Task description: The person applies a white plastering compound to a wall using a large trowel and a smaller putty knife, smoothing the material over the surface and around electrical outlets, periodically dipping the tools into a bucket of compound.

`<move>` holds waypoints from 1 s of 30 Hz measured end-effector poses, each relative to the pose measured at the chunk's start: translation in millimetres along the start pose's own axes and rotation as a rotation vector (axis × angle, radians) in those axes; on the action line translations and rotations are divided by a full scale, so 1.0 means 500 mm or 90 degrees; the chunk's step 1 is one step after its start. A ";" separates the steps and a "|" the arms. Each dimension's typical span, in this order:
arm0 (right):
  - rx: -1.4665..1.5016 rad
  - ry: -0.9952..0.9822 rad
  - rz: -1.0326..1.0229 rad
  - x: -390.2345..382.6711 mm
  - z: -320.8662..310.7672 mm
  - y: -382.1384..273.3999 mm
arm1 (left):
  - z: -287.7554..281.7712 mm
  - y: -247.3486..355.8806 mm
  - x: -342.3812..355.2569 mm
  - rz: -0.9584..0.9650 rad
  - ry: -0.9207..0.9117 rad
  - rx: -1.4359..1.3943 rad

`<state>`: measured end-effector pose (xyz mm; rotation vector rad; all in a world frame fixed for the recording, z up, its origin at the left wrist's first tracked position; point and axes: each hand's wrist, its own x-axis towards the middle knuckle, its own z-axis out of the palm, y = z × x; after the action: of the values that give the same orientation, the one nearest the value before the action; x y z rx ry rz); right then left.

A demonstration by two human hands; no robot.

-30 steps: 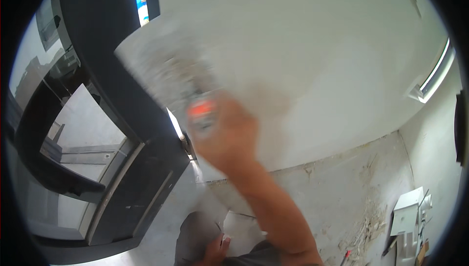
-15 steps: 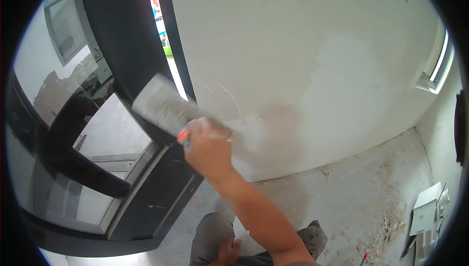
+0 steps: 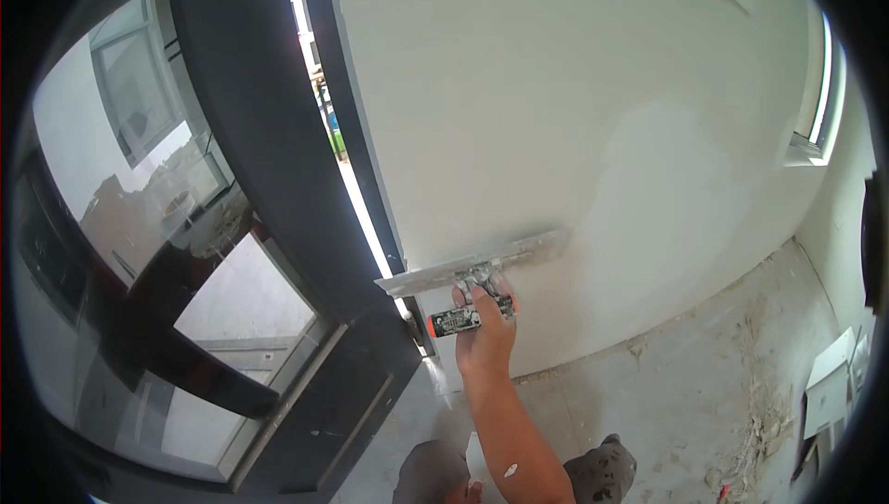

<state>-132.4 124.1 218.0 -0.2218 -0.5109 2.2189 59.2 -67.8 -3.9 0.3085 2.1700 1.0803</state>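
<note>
A wide plastering trowel [image 3: 474,263] is held by its handle in the right hand [image 3: 483,330], the fingers curled and pressed together around the grip, the thumb laid along the top. The long metal blade is set edge-on against the pale wall [image 3: 593,115], tilted slightly up to the right, low on the wall and just right of the dark door frame [image 3: 356,143]. A smoother, lighter patch of the wall is seen above and to the right of the blade. The bare forearm is raised from the lower edge. Left of the wall, a dark-framed glass door [image 3: 185,254] is seen. Below the wall, a dusty concrete floor [image 3: 685,384] is spread with debris. The left hand is not seen.
</note>
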 end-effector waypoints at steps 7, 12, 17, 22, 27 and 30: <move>0.033 -0.109 -0.092 0.018 0.293 -0.119 | 0.067 -0.142 0.067 0.391 0.267 0.247; 0.035 -0.262 -0.205 0.054 0.551 -0.231 | 0.028 -0.050 0.095 0.132 0.063 -0.333; 0.056 -0.506 -0.185 0.012 0.821 -0.333 | -0.045 0.096 0.048 0.190 0.076 -0.216; -0.099 -0.678 -0.458 -0.052 0.811 -0.448 | -0.104 0.157 0.005 0.183 0.022 -0.272; -0.229 -0.404 -0.389 -0.025 0.392 -0.449 | -0.207 0.172 -0.032 0.199 -0.015 -0.386; -0.123 -0.187 -0.308 -0.002 0.200 -0.486 | -0.267 0.257 -0.064 0.166 -0.090 -0.450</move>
<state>4.6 234.4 413.1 0.1232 -0.8444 1.7348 -17.4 -84.5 167.1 0.3261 1.5245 1.8239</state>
